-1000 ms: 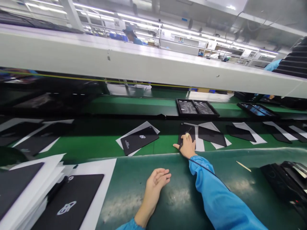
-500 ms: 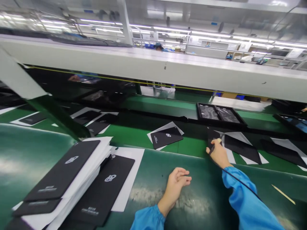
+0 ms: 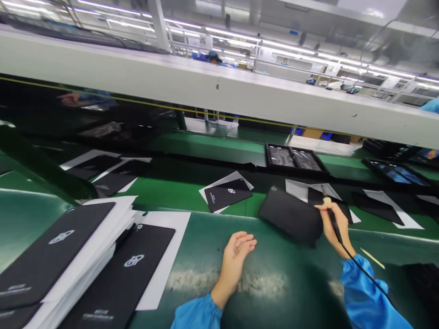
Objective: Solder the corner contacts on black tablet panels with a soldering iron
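Note:
My left hand (image 3: 236,256) is over the green bench with fingers loosely bent and apart, holding nothing. My right hand (image 3: 334,226) grips a soldering iron (image 3: 332,219), its tip pointing up and its cable trailing along my sleeve. The same hand's fingers are at the right edge of a black tablet back cover (image 3: 291,212), which is tilted and blurred over the bench's far edge. Left of my left hand lies another black back cover (image 3: 133,269) with a white logo, beside a stack of covers (image 3: 61,246) interleaved with white sheets.
Beyond the bench edge, a green belt (image 3: 178,194) carries covers on paper, including a logo cover (image 3: 228,194). Black trays (image 3: 295,160) stand farther back. A wooden stick (image 3: 372,258) lies at right. A white beam (image 3: 192,87) crosses above; a green post (image 3: 44,169) stands left.
My right hand has brought a black back cover off the belt towards the bench, with the soldering iron still in it. The view has shifted right; my left hand keeps its pose.

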A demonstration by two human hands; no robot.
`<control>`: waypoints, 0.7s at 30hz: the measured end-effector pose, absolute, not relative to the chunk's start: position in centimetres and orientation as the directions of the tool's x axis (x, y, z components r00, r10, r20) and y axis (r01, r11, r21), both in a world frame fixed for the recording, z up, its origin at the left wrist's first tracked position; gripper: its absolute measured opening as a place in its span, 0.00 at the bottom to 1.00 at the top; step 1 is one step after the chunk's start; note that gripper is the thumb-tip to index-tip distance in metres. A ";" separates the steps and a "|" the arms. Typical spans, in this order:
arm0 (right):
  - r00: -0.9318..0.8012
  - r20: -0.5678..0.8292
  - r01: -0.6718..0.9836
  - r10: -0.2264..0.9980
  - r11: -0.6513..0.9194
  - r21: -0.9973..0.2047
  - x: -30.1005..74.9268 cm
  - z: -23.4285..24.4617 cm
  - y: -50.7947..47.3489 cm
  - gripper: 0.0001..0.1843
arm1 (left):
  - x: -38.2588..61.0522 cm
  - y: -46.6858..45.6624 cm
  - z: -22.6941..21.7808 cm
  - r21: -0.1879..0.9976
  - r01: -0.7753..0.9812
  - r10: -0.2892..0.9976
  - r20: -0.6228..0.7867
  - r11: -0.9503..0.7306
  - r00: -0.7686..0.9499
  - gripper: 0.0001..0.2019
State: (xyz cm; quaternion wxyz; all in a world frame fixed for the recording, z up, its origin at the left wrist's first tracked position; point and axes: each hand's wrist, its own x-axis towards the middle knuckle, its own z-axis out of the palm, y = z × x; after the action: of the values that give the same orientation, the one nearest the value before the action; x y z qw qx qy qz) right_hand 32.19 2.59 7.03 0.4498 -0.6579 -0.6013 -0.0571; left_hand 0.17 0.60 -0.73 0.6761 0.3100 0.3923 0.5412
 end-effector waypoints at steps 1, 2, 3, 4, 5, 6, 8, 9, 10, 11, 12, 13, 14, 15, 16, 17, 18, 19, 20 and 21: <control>0.237 0.583 0.816 0.777 0.166 -0.554 31.2 6.4 1.7 0.12 | 0.0 0.6 -0.5 0.855 -0.481 0.981 -0.177 0.195 0.083 0.23; 0.201 0.544 0.780 0.815 0.203 -0.592 30.1 5.7 0.9 0.12 | -0.1 0.5 -0.3 0.863 -0.471 0.983 -0.165 0.180 0.074 0.24; 0.162 0.502 0.738 0.849 0.234 -0.633 29.1 5.0 0.2 0.12 | -0.2 0.5 0.0 0.867 -0.465 0.984 -0.159 0.180 0.083 0.25; 0.125 0.464 0.697 0.877 0.255 -0.670 28.2 4.4 -0.4 0.11 | -0.2 0.5 0.1 0.867 -0.461 0.982 -0.156 0.188 0.106 0.25; 0.096 0.434 0.667 0.896 0.266 -0.695 27.3 3.8 -0.9 0.11 | -0.2 0.4 0.3 0.866 -0.459 0.979 -0.153 0.200 0.137 0.23; 0.077 0.420 0.657 0.904 0.271 -0.704 26.7 3.4 -1.2 0.10 | -0.2 0.4 0.3 0.864 -0.456 0.974 -0.150 0.211 0.167 0.21; 0.058 0.455 0.678 0.889 0.300 -0.671 25.9 3.1 -1.4 0.08 | -0.2 0.3 0.3 0.864 -0.450 0.968 -0.152 0.228 0.199 0.16; 0.047 0.504 0.704 0.862 0.330 -0.629 25.7 3.1 -1.4 0.07 | -0.1 0.3 0.3 0.863 -0.447 0.967 -0.159 0.235 0.201 0.15; 0.029 0.560 0.731 0.828 0.365 -0.577 25.6 3.4 -1.5 0.06 | -0.1 0.3 0.2 0.859 -0.450 0.964 -0.171 0.246 0.203 0.14; 0.005 0.612 0.751 0.791 0.401 -0.524 25.6 3.7 -1.6 0.07 | 0.0 0.2 0.1 0.851 -0.455 0.960 -0.186 0.264 0.209 0.15; -0.022 0.646 0.757 0.763 0.435 -0.488 25.5 4.1 -1.8 0.08 | 0.0 0.2 0.1 0.843 -0.459 0.955 -0.201 0.282 0.218 0.16; -0.039 0.656 0.745 0.754 0.459 -0.484 25.3 4.5 -2.1 0.09 | 0.0 0.2 0.1 0.836 -0.462 0.950 -0.214 0.298 0.226 0.17; -0.036 0.641 0.714 0.766 0.469 -0.520 25.0 4.8 -2.6 0.11 | 0.1 0.2 0.2 0.830 -0.464 0.947 -0.223 0.309 0.231 0.18; -0.014 0.608 0.664 0.794 0.462 -0.588 24.6 5.0 -3.1 0.13 | 0.1 0.1 0.2 0.827 -0.466 0.945 -0.229 0.315 0.233 0.18; 0.022 0.561 0.594 0.828 0.441 -0.674 24.1 5.2 -3.6 0.15 | 0.1 0.1 0.3 0.825 -0.468 0.945 -0.232 0.318 0.232 0.19; 0.064 0.506 0.511 0.860 0.407 -0.757 23.5 5.3 -4.0 0.16 | 0.1 0.1 0.4 0.823 -0.472 0.945 -0.232 0.316 0.229 0.19; 0.105 0.451 0.427 0.886 0.369 -0.826 22.9 5.3 -4.5 0.17 | 0.2 0.1 0.5 0.820 -0.478 0.946 -0.231 0.314 0.226 0.19; 0.137 0.402 0.351 0.905 0.335 -0.874 22.4 5.3 -4.8 0.17 | 0.2 0.1 0.5 0.817 -0.484 0.947 -0.230 0.313 0.224 0.19; 0.151 0.367 0.292 0.918 0.313 -0.904 21.9 5.2 -5.0 0.16 | 0.2 0.0 0.5 0.814 -0.489 0.947 -0.231 0.314 0.223 0.19; 0.151 0.343 0.255 0.927 0.298 -0.920 21.5 5.2 -5.2 0.14 | 0.2 0.0 0.5 0.811 -0.492 0.946 -0.233 0.316 0.224 0.19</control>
State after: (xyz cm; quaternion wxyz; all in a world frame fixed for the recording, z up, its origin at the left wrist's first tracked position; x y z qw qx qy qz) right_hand 21.52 -5.19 5.17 0.5607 -0.5109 -0.5786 0.2998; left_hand 0.16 0.03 0.54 0.7205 0.3048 0.3726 0.4991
